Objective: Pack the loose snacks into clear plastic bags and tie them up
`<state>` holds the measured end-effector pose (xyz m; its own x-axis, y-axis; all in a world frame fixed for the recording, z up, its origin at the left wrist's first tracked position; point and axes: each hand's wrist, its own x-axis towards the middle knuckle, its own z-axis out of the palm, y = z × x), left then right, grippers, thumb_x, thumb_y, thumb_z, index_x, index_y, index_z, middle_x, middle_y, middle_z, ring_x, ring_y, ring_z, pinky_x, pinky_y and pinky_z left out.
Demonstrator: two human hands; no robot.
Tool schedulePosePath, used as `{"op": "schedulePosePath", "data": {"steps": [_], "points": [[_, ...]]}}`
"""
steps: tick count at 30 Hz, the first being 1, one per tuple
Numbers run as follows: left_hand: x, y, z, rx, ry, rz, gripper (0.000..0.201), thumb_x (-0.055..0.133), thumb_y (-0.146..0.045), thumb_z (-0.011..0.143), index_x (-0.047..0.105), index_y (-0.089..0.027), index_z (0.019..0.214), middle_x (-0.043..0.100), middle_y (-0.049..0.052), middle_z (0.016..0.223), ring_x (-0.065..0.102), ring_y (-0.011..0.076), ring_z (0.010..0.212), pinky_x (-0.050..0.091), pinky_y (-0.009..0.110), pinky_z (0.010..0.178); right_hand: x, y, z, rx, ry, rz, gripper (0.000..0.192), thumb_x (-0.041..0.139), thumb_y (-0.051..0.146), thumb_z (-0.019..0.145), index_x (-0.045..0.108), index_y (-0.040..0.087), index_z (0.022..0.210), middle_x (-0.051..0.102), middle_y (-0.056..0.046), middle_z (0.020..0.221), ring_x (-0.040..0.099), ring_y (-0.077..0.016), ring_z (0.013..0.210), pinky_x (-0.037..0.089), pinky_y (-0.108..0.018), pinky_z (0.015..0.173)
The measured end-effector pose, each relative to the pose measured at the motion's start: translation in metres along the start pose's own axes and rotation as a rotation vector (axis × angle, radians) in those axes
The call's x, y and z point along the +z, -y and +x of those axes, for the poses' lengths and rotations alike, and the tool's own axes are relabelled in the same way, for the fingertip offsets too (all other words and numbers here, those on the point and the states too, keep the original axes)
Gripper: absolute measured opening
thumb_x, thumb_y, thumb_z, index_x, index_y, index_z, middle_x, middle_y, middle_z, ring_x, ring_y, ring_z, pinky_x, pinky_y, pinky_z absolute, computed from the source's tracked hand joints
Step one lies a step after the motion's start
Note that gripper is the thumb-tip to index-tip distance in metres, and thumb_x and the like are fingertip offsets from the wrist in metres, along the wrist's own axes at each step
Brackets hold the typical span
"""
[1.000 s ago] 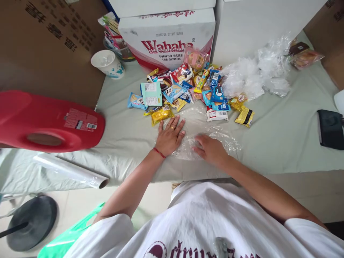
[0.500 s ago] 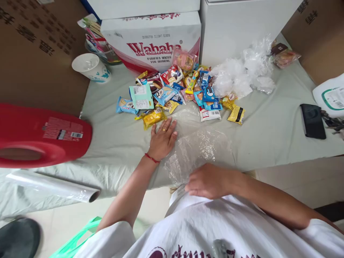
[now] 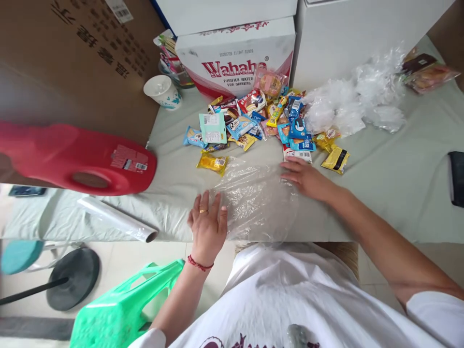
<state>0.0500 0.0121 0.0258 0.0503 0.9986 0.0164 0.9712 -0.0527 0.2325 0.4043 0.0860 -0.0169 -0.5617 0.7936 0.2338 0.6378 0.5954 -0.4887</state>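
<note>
A clear plastic film sheet [image 3: 257, 203], crinkled and see-through, lies flat at the table's front edge in front of me. My left hand [image 3: 208, 220] rests at the sheet's left edge, palm down with fingers spread. At its upper right, my right hand [image 3: 306, 179] lies with fingers stretched out to the left, touching the film or the cloth beside it. Just beyond the sheet is a yellow snack packet [image 3: 212, 163], apart from the heap of wrapped snacks [image 3: 241, 126]. Nothing is gripped in either hand.
Crumpled clear plastic [image 3: 340, 106] sits right of the snacks. Behind stands a Wahaha carton [image 3: 235, 53]. A paper cup [image 3: 163, 92], a red jug [image 3: 90, 159] and a film roll [image 3: 118, 218] are on the left. A black phone [image 3: 457, 179] lies far right; a green stool [image 3: 108, 314] stands below.
My right hand has moved from the sheet's near edge to its upper right and opened. My left hand has drawn back toward me, to the sheet's left edge. The view has shifted left.
</note>
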Motion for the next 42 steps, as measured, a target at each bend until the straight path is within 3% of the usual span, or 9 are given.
{"op": "schedulePosePath", "data": {"steps": [4,7,11,18,24,29,32,35,42], "points": [[-0.025,-0.01,0.011,0.096,-0.169,0.015,0.046,0.041,-0.044,0.104,0.071,-0.023,0.133,0.065,0.015,0.141,0.049,0.037,0.141,0.042,0.06,0.114,-0.034,0.008,0.029,-0.002,-0.064,0.032,0.036,0.048,0.012,0.096,0.076,0.021,0.118,0.069,-0.012,0.134,0.053,-0.03,0.137,0.045,-0.059,0.114],[-0.018,-0.016,0.042,0.405,-0.036,-0.056,0.048,0.036,-0.039,0.106,0.063,-0.026,0.143,0.067,0.008,0.143,0.048,0.029,0.145,0.036,0.052,0.122,-0.025,0.054,0.014,-0.001,-0.07,0.063,0.041,0.044,0.013,0.1,0.072,0.023,0.129,0.071,-0.011,0.132,0.054,-0.0284,0.138,0.046,-0.058,0.114],[0.013,-0.01,0.092,0.656,0.232,-0.03,0.055,0.028,-0.042,0.108,0.047,-0.026,0.156,0.043,0.006,0.166,0.032,0.0257,0.157,0.024,0.053,0.129,0.017,0.105,-0.042,-0.171,0.279,0.128,0.045,0.052,0.033,0.106,0.058,0.022,0.149,0.055,-0.009,0.156,0.042,-0.0268,0.151,0.035,-0.056,0.125],[0.033,-0.002,0.123,0.676,0.274,-0.059,0.056,0.023,-0.045,0.11,0.041,-0.027,0.159,0.038,0.005,0.168,0.031,0.0213,0.158,0.016,0.052,0.13,-0.04,0.07,-0.079,0.105,0.438,0.221,0.046,0.063,0.04,0.1,0.064,0.03,0.145,0.059,-0.01,0.152,0.046,-0.0304,0.149,0.037,-0.056,0.124],[0.049,-0.004,0.116,0.56,0.098,-0.052,0.058,0.029,-0.047,0.109,0.037,-0.024,0.161,0.034,0.007,0.169,0.032,0.0245,0.158,0.015,0.056,0.131,-0.108,0.028,0.001,0.3,0.426,0.1,0.038,0.048,0.043,0.105,0.075,0.028,0.127,0.076,-0.009,0.124,0.073,-0.0265,0.109,0.059,-0.041,0.094],[0.049,0.004,0.117,0.559,0.062,-0.063,0.056,0.032,-0.043,0.108,0.04,-0.025,0.16,0.037,0.007,0.168,0.036,0.0253,0.156,0.016,0.056,0.131,-0.104,-0.017,0.122,0.363,0.191,-0.481,0.041,0.051,0.019,0.097,0.071,0.027,0.132,0.069,-0.009,0.136,0.067,-0.0307,0.117,0.056,-0.04,0.086],[0.049,0.005,0.117,0.569,0.057,-0.084,0.055,0.033,-0.043,0.108,0.043,-0.026,0.159,0.039,0.006,0.167,0.038,0.0255,0.155,0.017,0.056,0.131,-0.092,-0.035,0.178,0.261,0.326,-0.588,0.053,0.063,0.009,0.084,0.068,0.025,0.134,0.059,-0.009,0.149,0.062,-0.0307,0.124,0.053,-0.034,0.083],[0.051,0.005,0.117,0.566,0.045,-0.116,0.056,0.034,-0.046,0.107,0.043,-0.026,0.159,0.038,0.006,0.167,0.037,0.0261,0.155,0.015,0.056,0.132,-0.091,-0.045,0.201,0.227,0.416,-0.597,0.037,0.064,0.009,0.083,0.074,0.021,0.117,0.07,-0.011,0.129,0.064,-0.0297,0.116,0.051,-0.032,0.081],[0.052,0.005,0.116,0.561,0.056,-0.168,0.071,0.037,-0.063,0.102,0.039,-0.022,0.161,0.036,0.009,0.168,0.034,0.029,0.157,0.008,0.058,0.132,-0.131,-0.071,0.193,0.413,-0.078,-0.443,0.043,0.057,0.022,0.087,0.07,0.016,0.128,0.072,-0.013,0.116,0.067,-0.0297,0.099,0.053,-0.043,0.09]]}}
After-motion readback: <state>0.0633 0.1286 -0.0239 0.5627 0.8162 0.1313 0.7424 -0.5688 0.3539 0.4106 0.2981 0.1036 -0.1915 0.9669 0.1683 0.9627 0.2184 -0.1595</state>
